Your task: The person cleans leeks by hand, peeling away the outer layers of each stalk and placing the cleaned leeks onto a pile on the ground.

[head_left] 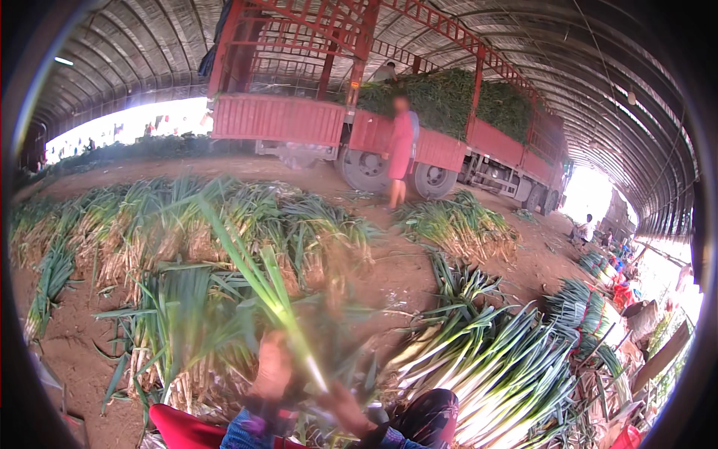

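A long green onion [278, 301] slants up in front of me, its green leaves at the upper left and its white end low. Blurred by motion, my left hand [274, 367] closes against the middle of the stalk. My right hand [346, 410] is closed at the white end, its fingers smeared too. Close by on the left, untrimmed green onions [187, 322] with brown, dry outer leaves stand in a blurred heap. Beside my right knee lies a pile of cleaned green onions [486, 374], their white stems toward me.
Rows of untrimmed onions [142, 224] cover the ground ahead, and another heap [456, 228] lies farther right. Tied bundles [580, 307] sit at the right. A red truck [280, 120] loaded with greens [449, 97] stands behind. A person in red [402, 146] stands beside it.
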Demonstrator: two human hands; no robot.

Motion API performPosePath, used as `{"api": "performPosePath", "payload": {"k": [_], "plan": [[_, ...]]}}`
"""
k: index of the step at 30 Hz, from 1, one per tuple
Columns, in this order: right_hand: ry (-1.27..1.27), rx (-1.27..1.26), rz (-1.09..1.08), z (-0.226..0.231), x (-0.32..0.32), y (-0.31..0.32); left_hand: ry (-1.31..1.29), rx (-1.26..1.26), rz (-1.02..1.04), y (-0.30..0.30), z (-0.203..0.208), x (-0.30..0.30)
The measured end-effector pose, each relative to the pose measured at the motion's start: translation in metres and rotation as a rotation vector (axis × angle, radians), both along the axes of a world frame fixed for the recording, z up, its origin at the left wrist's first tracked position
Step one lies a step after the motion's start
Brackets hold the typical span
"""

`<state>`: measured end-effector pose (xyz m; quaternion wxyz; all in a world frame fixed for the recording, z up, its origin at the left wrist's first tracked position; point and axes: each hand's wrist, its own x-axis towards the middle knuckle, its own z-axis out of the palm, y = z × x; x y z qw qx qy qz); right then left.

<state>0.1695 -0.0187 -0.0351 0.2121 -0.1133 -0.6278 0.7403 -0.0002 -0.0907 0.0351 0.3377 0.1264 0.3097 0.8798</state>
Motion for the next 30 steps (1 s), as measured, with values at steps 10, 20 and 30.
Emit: {"api": "performPosePath", "payload": {"k": [10,20,30], "plan": [[-0.089,0.108,-0.151,0.030,-0.003,-0.009,0.187,0.086,0.100,0.031,-0.022,0.012],[-0.007,-0.108,0.149,0.013,0.009,0.000,0.102,0.087,-0.049,0.016,-0.024,0.016],[-0.150,-0.344,0.365,0.042,0.005,0.011,0.006,-0.040,-0.365,0.017,-0.048,-0.024]]}}
